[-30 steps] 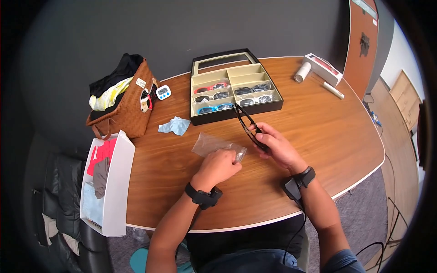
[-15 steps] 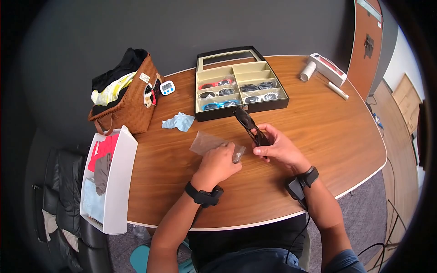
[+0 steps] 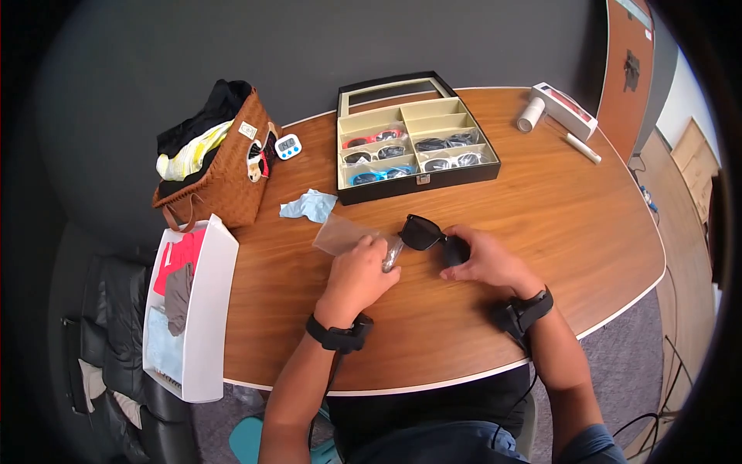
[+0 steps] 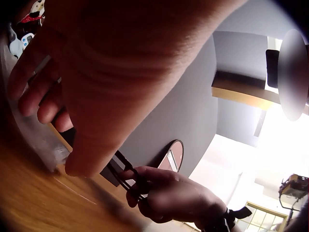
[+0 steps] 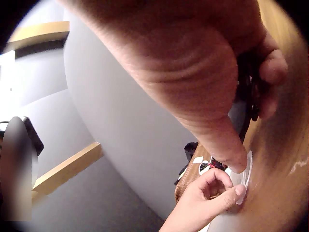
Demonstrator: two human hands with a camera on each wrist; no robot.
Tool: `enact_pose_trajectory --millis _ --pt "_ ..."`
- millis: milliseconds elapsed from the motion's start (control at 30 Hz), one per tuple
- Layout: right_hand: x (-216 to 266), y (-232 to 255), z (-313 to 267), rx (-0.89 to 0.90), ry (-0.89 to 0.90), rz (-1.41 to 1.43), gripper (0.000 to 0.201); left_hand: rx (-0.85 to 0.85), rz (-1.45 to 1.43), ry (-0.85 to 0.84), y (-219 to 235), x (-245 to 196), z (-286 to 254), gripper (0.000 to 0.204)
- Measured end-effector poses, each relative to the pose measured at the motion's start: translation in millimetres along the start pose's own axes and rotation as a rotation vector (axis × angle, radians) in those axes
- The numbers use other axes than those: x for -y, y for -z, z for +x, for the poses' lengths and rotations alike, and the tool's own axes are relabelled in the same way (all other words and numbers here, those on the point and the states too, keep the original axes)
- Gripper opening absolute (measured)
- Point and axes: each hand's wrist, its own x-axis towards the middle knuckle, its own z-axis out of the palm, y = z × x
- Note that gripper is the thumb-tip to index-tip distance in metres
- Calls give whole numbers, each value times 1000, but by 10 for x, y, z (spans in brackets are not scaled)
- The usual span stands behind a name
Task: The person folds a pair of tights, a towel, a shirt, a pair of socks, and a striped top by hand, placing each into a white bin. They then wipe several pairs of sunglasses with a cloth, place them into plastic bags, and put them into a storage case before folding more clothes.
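My right hand (image 3: 498, 263) grips black sunglasses (image 3: 421, 233) by one side, its fingers and thumb around one dark lens. The other lens faces up and points toward my left hand (image 3: 357, 278). That left hand pinches a clear plastic bag (image 3: 334, 234) whose crumpled end shows beside the fingertips and whose flat part lies toward the far side. In the right wrist view, the bag (image 5: 245, 181) shows at the left thumb and forefinger. Beyond both hands stands an open black display case (image 3: 464, 179) with cream compartments, several holding bagged sunglasses.
A light blue cloth (image 3: 309, 206) lies left of the case, near a white timer (image 3: 287, 147). A woven basket (image 3: 224, 185) with clothes and a white box (image 3: 212, 317) with fabrics stand at left. A white roll (image 3: 530, 116) and a long box (image 3: 568, 112) sit at back right.
The right hand has turned the sunglasses from edge-on to lenses facing up and lowered them toward the table. The left hand keeps hold of the bag, shifting slightly left.
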Motion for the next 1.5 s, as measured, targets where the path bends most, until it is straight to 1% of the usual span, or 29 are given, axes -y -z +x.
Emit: enact_pose_trajectory --millis 67,133,200,233,300,333,400,433,567,633,733,833,933,1033,1167,1267,1333,1433,1500 --pt "-16 34 -7 20 7 -14 72 60 -21 -21 -40 10 -4 26" --pt "21 65 -13 37 12 -24 71 58 -14 -10 -68 61 6 23" --pt "74 89 -35 133 -68 -57 70 64 -16 -5 -99 106 21 21" --pt "62 75 -28 138 -88 -62 70 58 -21 -9 -112 144 28 19" --pt "18 51 -38 154 81 -78 68 28 -39 -34 -138 176 30 18" --pt "29 68 -56 155 52 -90 68 93 -63 17 -85 141 33 19" --pt "72 82 -40 235 -42 -154 70 119 -100 42 -68 145 48 21" --pt "31 60 -44 199 8 -182 69 119 -100 44 -67 131 55 21" --pt "80 71 -36 248 73 -169 68 102 -66 14 -51 135 40 19" --pt "124 70 -51 274 29 -171 65 80 -90 -13 -103 181 30 16" --pt "149 63 -46 302 15 -161 66 86 -130 -6 -77 189 39 14" --pt "104 27 -52 262 70 -168 66 75 -172 -19 -66 222 30 13" --pt "146 33 -51 283 42 -168 66 85 -229 -20 -58 256 20 13" --pt "117 17 -50 274 58 -175 65 118 -274 2 -52 285 20 13" --pt "142 19 -52 282 65 -148 65 122 -332 2 -84 333 19 12" --pt "146 38 -53 288 54 -120 65 145 -360 -23 -81 366 18 12" --pt "164 44 -54 235 60 -97 65 179 -431 -23 -70 371 15 12" --pt "214 23 -51 211 27 -122 64 205 -462 -8 -50 342 9 11" --pt "222 14 -54 206 49 -141 64 219 -462 0 -49 337 10 11"
